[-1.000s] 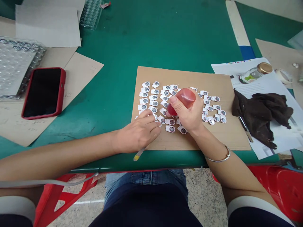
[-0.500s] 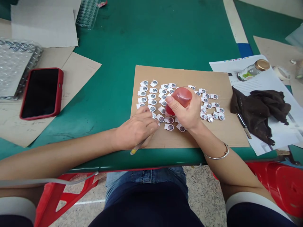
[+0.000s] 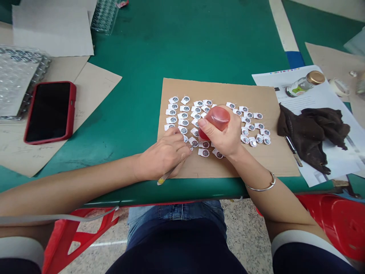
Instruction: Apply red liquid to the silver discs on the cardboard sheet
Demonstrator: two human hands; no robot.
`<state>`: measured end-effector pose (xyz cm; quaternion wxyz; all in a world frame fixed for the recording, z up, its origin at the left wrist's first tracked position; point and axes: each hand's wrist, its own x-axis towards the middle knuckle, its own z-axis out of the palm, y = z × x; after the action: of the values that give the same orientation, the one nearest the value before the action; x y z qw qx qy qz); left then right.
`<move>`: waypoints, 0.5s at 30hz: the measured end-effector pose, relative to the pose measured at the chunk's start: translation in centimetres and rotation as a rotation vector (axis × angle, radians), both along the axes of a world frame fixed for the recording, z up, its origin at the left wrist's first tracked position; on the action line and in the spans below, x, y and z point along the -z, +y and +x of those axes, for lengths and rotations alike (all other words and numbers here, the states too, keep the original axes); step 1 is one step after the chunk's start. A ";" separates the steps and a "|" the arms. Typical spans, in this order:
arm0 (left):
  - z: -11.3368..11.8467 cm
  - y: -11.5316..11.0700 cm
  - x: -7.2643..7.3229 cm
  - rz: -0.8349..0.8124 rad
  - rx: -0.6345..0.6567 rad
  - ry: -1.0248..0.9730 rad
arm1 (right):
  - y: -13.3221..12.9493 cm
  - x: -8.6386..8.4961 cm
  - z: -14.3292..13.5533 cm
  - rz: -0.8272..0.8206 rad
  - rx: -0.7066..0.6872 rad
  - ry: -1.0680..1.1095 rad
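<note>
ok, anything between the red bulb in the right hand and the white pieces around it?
Nothing visible. The right hand holds the red bulb among the white pieces on the cardboard; the left hand is off to its left. The spot beneath the bulb is hidden, so can't tell there.

a cardboard sheet [image 3: 216,169] lies along the near edge of the bench [image 3: 199,45], rows of discs [image 3: 183,122] on it. to its left — a phone [image 3: 48,112] on loose card [image 3: 97,82], a tray [image 3: 41,62] behind the phone. to its right — a cloth [image 3: 316,133] mostly on a paper sheet [image 3: 302,104], a jar [image 3: 303,85] behind the cloth.
</note>
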<state>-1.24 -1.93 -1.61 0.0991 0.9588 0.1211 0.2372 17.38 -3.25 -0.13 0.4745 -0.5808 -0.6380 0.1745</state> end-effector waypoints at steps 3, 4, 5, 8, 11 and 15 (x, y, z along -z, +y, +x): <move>-0.1 0.1 0.1 -0.051 -0.021 0.000 | -0.1 0.0 -0.1 0.013 -0.012 -0.006; -0.2 0.2 0.1 -0.081 -0.028 -0.003 | -0.1 0.0 -0.1 0.020 -0.016 -0.005; -0.2 0.3 0.1 -0.117 -0.033 -0.010 | -0.2 0.0 -0.1 0.027 -0.019 -0.002; -0.4 0.7 -0.1 -0.236 -0.032 -0.037 | -0.1 0.0 0.0 0.027 -0.016 0.010; -0.4 1.2 -0.2 -0.334 -0.012 -0.050 | -0.1 0.2 0.1 0.028 0.000 0.025; -0.4 1.5 -0.2 -0.406 -0.033 -0.061 | -0.1 0.2 0.1 0.029 0.000 0.024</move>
<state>-1.60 -0.45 -1.42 0.2899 0.9094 0.1792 0.2385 17.52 -3.35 -0.37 0.4905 -0.5719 -0.6345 0.1723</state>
